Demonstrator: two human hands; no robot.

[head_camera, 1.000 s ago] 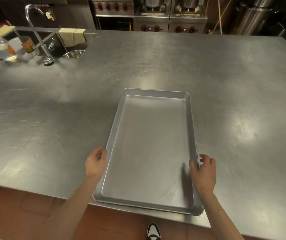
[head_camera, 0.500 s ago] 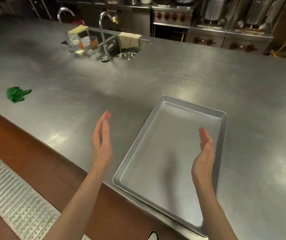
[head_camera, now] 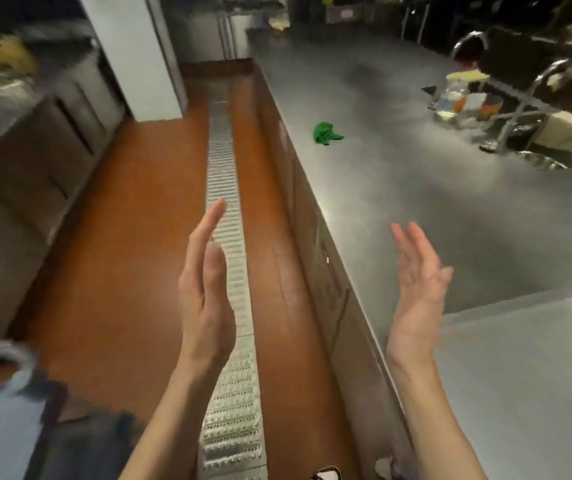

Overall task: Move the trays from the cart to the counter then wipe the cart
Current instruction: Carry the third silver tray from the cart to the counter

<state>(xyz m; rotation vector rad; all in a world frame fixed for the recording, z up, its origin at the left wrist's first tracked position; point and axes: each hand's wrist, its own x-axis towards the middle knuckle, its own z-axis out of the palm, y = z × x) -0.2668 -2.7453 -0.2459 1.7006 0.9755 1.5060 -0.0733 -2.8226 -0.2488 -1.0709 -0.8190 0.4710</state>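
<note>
1. The view has swung left since half a second ago: the tray (head_camera: 534, 368) that lay straight ahead between the hands now sits at the lower right edge of the head view, just beyond and to the right of the right hand's fingertips, flat on the counter (head_camera: 416, 209).
2. The left hand (head_camera: 204, 299) has left the tray and hangs over the floor grate (head_camera: 223, 188), its fingers straight and together, edge-on, holding nothing.
3. The right hand (head_camera: 416, 289) is also free, palm turned inward, its fingers straight and slightly spread; the blur hides finer detail. It hovers over the counter's near edge, close to the tray's corner but not touching it.
4. A green cloth (head_camera: 326, 134) lies crumpled on the counter well ahead of both sets of fingertips, nearer the right hand's line.
5. Further right of the cloth stand a faucet (head_camera: 520, 109) and a sink (head_camera: 541, 161) with blurred containers.
6. Judgement: this tray is delivered. The turn suggests a return for another tray or, if none remain, a reach for the cloth to wipe. The cart is not plainly in view.
</note>
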